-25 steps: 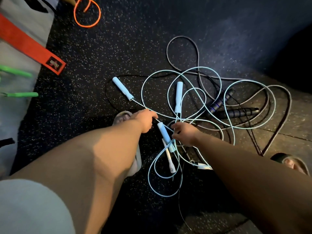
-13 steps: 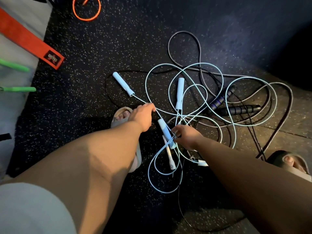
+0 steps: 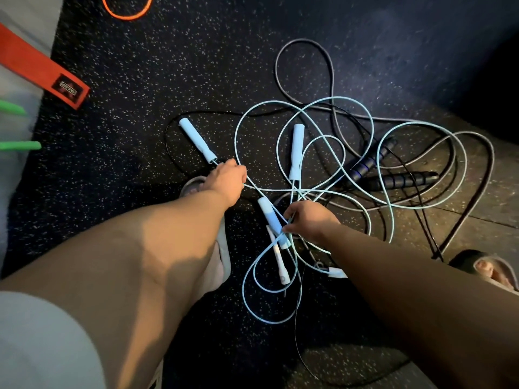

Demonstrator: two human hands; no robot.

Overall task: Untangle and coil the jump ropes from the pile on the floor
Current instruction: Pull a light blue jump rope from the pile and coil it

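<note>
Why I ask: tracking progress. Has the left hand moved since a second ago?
Yes. The left hand, holding the pale blue rope, has slid toward the pale blue plastic handle lying on the black speckled floor, almost touching its tip.

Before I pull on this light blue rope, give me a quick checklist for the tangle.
1. Left hand grips the light blue cord just below the far light blue handle: ok.
2. Right hand pinches a light blue cord beside the near light blue handle: ok.
3. Both hands on the same rope: cannot tell; cords cross between them.
4. Blue loops clear of the dark handles and grey rope: not ok; they lie across both.
5. Thin black cord clear of the blue loops: not ok; it crosses the nearest loop.
</note>
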